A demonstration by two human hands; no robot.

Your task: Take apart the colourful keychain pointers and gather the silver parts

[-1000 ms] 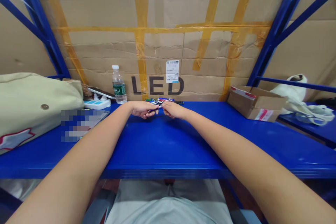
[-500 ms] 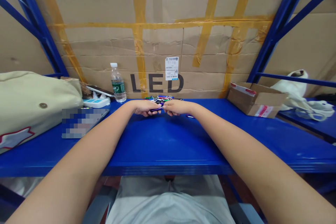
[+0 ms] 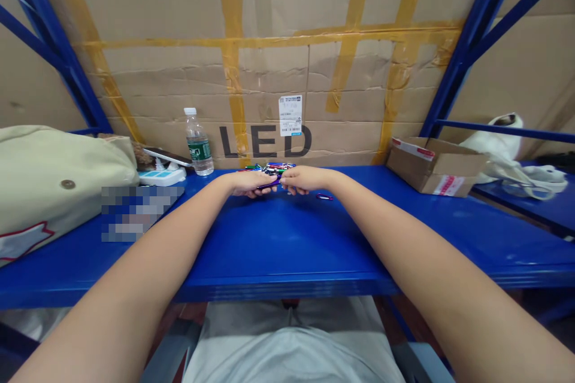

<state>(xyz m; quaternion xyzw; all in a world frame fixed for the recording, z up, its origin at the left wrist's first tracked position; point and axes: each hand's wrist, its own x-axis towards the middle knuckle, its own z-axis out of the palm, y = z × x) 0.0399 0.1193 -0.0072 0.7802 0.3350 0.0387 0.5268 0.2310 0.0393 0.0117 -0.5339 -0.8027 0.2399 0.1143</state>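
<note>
My left hand (image 3: 252, 183) is closed around a slim purple clip (image 3: 268, 184), which looks like a carabiner and juts out between thumb and fingers. Right beside it, my right hand (image 3: 302, 179) pinches near the clip's right end; the fingertips partly hide what they grip. Behind both hands lies a pile of small, shiny clips (image 3: 275, 168) in red, blue, green and silver, its front covered by my hands. A single purple loop-shaped clip (image 3: 324, 197) rests on the blue table (image 3: 287, 239), just right of my right hand.
A water bottle (image 3: 198, 145) stands at the back left, near a white power strip (image 3: 162, 176). Far left are a cream bag (image 3: 63, 173) and a blurred-out flat item (image 3: 135, 215). An open cardboard box (image 3: 435, 166) sits at the right; a large cardboard sheet (image 3: 179, 78) rises behind.
The view has shifted slightly. Both hands stay together at the pile, with small finger movements around the purple clip; more of the loose clip on the table now shows.
</note>
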